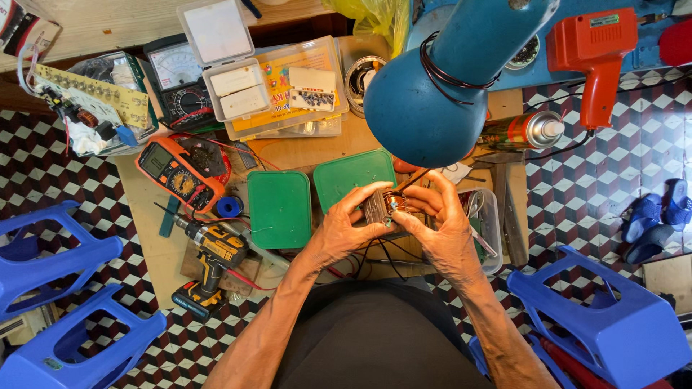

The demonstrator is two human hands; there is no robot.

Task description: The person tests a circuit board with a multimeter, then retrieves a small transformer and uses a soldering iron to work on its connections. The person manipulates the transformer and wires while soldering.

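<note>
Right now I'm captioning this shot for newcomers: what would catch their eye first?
The big blue lamp shade hanging over the bench's middle, and under it the left hand and right hand gripping a small copper-wound coil. Next, the red soldering gun top right and the orange multimeter at left.

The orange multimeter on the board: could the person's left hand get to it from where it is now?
Probably yes. The orange multimeter lies face-up on the board, to the left of the left hand, with only a green lid and loose wires between. But that hand, with the right hand, is gripping a small wound coil part.
</note>
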